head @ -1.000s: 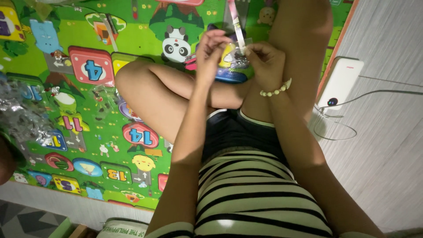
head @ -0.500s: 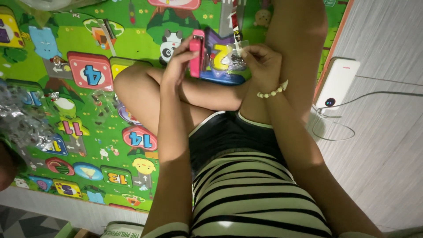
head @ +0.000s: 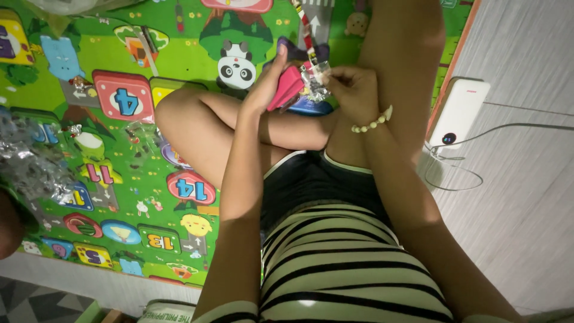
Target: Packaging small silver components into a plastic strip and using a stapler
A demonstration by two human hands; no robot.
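Left hand [head: 266, 84]: raised over the crossed legs, palm against a pink flat object [head: 286, 90], fingers extended upward along its side. Grasping it; thumb side hidden behind the object.

Right hand [head: 353, 90]: fingers pinched shut on a small crinkled clear wrapper [head: 315, 78], just beside the pink object's upper edge. Whether wrapper and pink object touch, cannot tell. A thin red-and-white strip [head: 308, 33] rises from the wrapper toward the top of the view. Wrist carries a bracelet of pale beads [head: 372, 122].

Both hands sit close together, above the shin of the left leg, which is folded across the body. Right knee is up, thigh running toward the top edge behind the right hand.

Below the hands: dark shorts with a pale hem, then a striped top, black on pale green.

Floor under the person: a bright green play mat [head: 179, 54] with numbered tiles, animals and a panda [head: 236, 66] printed near the left hand. Mat's orange edge runs down the right side beside the raised leg.

Right of the mat, on grey wood-grain floor: a white power bank [head: 459, 110] with a dark round button, well apart from the hands; a thin cable [head: 514, 127] leads off to the right and loops beside it.

Far left edge: crumpled silvery foil [head: 30, 164] on the mat.
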